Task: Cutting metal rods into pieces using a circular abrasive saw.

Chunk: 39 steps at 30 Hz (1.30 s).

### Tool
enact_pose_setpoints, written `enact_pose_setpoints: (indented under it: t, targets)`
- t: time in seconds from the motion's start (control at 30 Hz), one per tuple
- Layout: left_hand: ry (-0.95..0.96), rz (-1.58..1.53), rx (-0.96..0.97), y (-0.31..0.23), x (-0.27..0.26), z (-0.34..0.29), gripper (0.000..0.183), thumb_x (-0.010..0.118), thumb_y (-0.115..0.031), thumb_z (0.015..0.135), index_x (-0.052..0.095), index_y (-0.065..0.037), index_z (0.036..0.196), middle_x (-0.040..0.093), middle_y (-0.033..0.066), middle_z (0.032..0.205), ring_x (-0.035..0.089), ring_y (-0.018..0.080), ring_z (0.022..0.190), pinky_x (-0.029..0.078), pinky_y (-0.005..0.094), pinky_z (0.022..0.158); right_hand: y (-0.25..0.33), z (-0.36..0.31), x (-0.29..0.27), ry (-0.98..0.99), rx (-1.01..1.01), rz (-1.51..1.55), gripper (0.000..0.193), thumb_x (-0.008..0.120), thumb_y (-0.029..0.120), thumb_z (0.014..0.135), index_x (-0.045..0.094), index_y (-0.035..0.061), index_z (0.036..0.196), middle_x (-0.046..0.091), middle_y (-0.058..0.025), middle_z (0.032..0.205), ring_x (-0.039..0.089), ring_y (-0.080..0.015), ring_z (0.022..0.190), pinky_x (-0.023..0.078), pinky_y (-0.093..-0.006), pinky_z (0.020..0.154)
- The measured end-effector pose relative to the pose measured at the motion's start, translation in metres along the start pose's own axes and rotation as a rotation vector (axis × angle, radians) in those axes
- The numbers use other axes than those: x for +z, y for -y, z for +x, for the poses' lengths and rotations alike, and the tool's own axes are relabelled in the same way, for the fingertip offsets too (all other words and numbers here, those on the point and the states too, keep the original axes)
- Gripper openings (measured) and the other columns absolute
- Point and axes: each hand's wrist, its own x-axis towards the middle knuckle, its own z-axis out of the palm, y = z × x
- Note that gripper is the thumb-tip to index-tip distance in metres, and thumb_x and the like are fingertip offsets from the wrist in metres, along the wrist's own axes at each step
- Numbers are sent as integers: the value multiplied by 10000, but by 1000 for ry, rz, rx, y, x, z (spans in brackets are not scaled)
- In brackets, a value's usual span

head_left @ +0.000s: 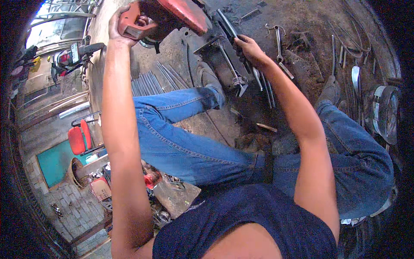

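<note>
My left hand (114, 29) is wrapped round the orange handle (130, 20) of a cut-off saw, whose red blade guard (186, 16) reaches to the right at the top edge. Most of the saw lies beyond the picture's upper edge. To the right of the guard, my right hand (253, 52) is closed on a grey metal bar (227, 22) that slants up and to the left. Below the bar, a screw vise (230, 67) sits low over the dark floor between my feet. Whether the bar touches the vise, I cannot tell.
Thin metal rods (148, 84) lie in a bundle left of my left foot. A spanner (278, 45) and other steel pieces are scattered at the right. A round coil (385, 110) stands by my right knee. Farther left are a red chair (76, 140) and a motorbike (71, 56).
</note>
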Motion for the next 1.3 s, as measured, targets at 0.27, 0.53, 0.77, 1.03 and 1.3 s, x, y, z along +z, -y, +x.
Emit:
enact_pose_setpoints:
  t: [0.27,0.53,0.77,1.03,1.3]
  targets:
    - [138,3,48,18,21,-21,427,479,-289,800,479,37,1076,496,173,889,493,231,691,461,505,791,-22,16,-7,-38,-101,-391,447,492,377,854,586,-36,997,606,-113,751,580,-204,679,452,-352,614]
    - [-46,93,-50,-1,12,-9,406,487,-255,813,450,36,1093,506,175,881,508,196,647,502,351,667,-7,12,6,-73,-49,-627,581,433,470,856,559,-79,714,541,-142,585,559,-241,592,424,-390,579]
    - [-104,-9,-71,-7,-13,4,299,539,-188,799,416,6,990,426,86,734,487,146,593,475,252,561,4,6,18,-105,-113,-715,500,409,413,871,558,-64,848,581,-251,688,600,-398,751,438,-440,642]
    - [-62,-152,-213,-12,-13,6,252,523,-190,805,405,-11,939,415,63,710,478,136,591,471,263,559,-7,3,13,28,-463,-1078,253,426,192,842,539,-34,820,549,-294,721,577,-417,811,453,-474,668]
    - [-90,92,-10,-4,-13,4,282,528,-199,801,417,-11,980,447,63,703,486,127,592,477,264,565,5,-14,13,-85,-285,-1059,168,426,173,817,500,37,881,560,-231,890,550,-396,872,439,-470,785]
